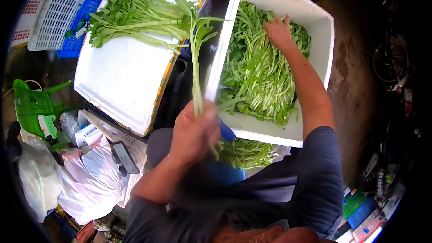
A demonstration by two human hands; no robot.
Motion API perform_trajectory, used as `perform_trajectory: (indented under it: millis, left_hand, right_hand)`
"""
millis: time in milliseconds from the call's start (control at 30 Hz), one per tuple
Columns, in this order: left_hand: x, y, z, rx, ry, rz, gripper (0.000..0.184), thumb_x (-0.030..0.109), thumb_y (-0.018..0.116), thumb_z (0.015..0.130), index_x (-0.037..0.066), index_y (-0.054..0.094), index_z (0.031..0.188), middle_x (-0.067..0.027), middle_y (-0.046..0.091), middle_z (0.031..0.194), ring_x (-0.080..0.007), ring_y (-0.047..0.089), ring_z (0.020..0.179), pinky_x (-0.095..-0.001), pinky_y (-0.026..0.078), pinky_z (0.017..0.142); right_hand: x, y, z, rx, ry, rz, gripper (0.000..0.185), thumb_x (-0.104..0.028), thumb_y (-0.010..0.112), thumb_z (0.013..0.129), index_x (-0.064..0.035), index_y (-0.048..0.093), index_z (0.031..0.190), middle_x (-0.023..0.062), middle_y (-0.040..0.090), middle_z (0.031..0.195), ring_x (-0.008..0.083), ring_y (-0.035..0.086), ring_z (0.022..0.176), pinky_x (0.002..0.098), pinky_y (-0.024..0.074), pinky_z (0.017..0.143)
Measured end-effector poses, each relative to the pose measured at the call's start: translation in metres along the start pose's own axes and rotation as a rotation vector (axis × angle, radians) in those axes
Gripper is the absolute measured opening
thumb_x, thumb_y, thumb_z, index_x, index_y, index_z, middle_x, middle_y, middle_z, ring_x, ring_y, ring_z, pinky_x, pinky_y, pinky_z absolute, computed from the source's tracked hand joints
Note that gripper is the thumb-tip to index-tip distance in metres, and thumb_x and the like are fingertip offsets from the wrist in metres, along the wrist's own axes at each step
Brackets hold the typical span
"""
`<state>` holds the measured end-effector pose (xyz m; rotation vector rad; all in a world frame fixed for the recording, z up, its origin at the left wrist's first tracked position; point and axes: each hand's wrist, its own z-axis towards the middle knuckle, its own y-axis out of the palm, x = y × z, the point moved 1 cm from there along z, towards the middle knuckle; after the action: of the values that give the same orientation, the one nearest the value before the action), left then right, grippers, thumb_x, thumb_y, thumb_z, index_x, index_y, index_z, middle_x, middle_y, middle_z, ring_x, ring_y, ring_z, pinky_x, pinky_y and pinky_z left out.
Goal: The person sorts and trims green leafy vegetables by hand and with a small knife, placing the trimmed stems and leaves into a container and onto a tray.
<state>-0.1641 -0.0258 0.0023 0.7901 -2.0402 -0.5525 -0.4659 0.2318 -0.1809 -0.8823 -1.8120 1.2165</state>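
My left hand [193, 130] is closed around a few long leafy stalks of water spinach [196, 63], which stick up past my fist with their leaves at the top. The hand is slightly blurred. Just right of it is a dark blue object [226, 130], partly hidden. My right hand [278, 31] reaches into a white foam box [317, 31] and rests on the heap of cut greens [265, 72] inside. Its thumb and a finger show apart, while the other fingers are partly hidden.
A white foam lid [121, 81] to the left bears a pile of long-stemmed greens [139, 18]. More greens [247, 153] lie below the box, near my legs. Plastic crates [60, 13], a green chair [33, 103], white bags [90, 180] and a phone [125, 157] are farther left.
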Motion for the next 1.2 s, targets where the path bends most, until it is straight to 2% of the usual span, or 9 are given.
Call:
perform_trajectory:
  millis: [133,333,400,433,533,800,933,1100,1200]
  left_hand:
    - [0.003,0.003,-0.004,0.037,-0.013,0.055,0.012,0.017,0.064,0.099,0.008,0.058,0.104,0.0008,0.044,0.067,-0.0113,0.042,0.055,-0.0269,0.037,0.051]
    - [0.000,0.002,-0.007,0.037,0.083,0.149,0.010,0.014,0.064,0.098,0.008,0.058,0.103,0.0014,0.044,0.065,-0.0122,0.045,0.052,-0.0279,0.037,0.049]
    - [-0.004,-0.001,-0.006,0.016,0.133,0.149,0.010,0.013,0.065,0.098,0.008,0.059,0.104,0.0018,0.044,0.064,-0.0125,0.045,0.051,-0.0283,0.037,0.048]
    - [-0.006,-0.001,-0.006,0.018,0.137,0.149,0.011,0.011,0.066,0.097,0.007,0.059,0.104,0.0016,0.044,0.064,-0.0125,0.045,0.051,-0.0285,0.038,0.048]
    - [-0.012,0.002,-0.009,-0.047,0.131,0.149,0.011,0.010,0.066,0.096,0.007,0.059,0.104,0.0018,0.044,0.064,-0.0114,0.045,0.051,-0.0281,0.039,0.049]
    - [-0.072,0.029,-0.032,-0.295,0.096,0.518,0.015,0.016,0.068,0.097,0.004,0.063,0.104,-0.0021,0.061,0.072,-0.0108,0.059,0.059,-0.0267,0.047,0.053]
    - [-0.089,0.026,-0.034,-0.262,0.212,0.532,0.015,0.015,0.068,0.096,0.002,0.065,0.104,-0.0032,0.065,0.078,-0.0104,0.062,0.064,-0.0252,0.049,0.057]
    - [-0.087,0.016,-0.035,-0.150,0.248,0.541,0.015,0.015,0.071,0.094,0.002,0.063,0.097,-0.0020,0.062,0.077,-0.0091,0.058,0.063,-0.0269,0.050,0.058]
    - [-0.091,0.010,-0.033,-0.109,0.227,0.520,0.016,0.015,0.074,0.092,0.003,0.063,0.095,-0.0006,0.061,0.077,-0.0090,0.056,0.062,-0.0265,0.047,0.056]
  right_hand:
    - [0.025,-0.017,-0.020,-0.009,-0.050,-0.016,0.016,-0.011,0.056,0.093,-0.0132,0.067,0.104,0.0112,0.069,0.101,0.0342,0.063,0.111,0.0712,0.0231,0.116]
    - [0.073,-0.065,-0.124,0.298,0.215,0.345,0.020,-0.024,0.053,0.096,-0.0117,0.068,0.100,0.0150,0.072,0.093,0.0391,0.069,0.087,0.0526,0.0527,0.086]
    - [0.084,-0.066,-0.177,0.299,0.356,0.484,0.019,-0.021,0.061,0.095,-0.0041,0.069,0.099,0.0151,0.074,0.091,0.0316,0.070,0.084,0.0423,0.0555,0.073]
    - [0.080,-0.071,-0.206,0.227,0.446,0.773,0.018,-0.019,0.062,0.095,-0.0023,0.068,0.097,0.0131,0.072,0.088,0.0259,0.069,0.080,0.0381,0.0552,0.071]
    - [0.037,-0.066,-0.293,0.262,0.657,1.533,0.016,-0.015,0.064,0.097,0.0005,0.063,0.093,0.0072,0.067,0.084,0.0123,0.062,0.072,0.0277,0.0529,0.068]
    - [-0.147,-0.075,-0.403,0.680,0.630,1.914,0.009,-0.009,0.064,0.099,-0.0014,0.061,0.102,0.0027,0.065,0.088,0.0098,0.061,0.075,0.0249,0.0487,0.070]
    - [-0.208,-0.083,-0.407,0.746,0.564,1.869,0.008,-0.004,0.067,0.096,0.0001,0.062,0.099,0.0016,0.064,0.088,0.0080,0.058,0.075,0.0256,0.0475,0.068]
    - [-0.219,-0.110,-0.415,0.830,0.346,1.101,0.012,0.001,0.069,0.087,-0.0011,0.064,0.098,0.0130,0.066,0.089,0.0307,0.066,0.079,0.0380,0.0530,0.069]
    - [-0.223,-0.114,-0.413,0.928,0.235,1.048,0.015,0.003,0.069,0.084,-0.0026,0.064,0.098,0.0164,0.066,0.094,0.0380,0.065,0.083,0.0419,0.0541,0.071]
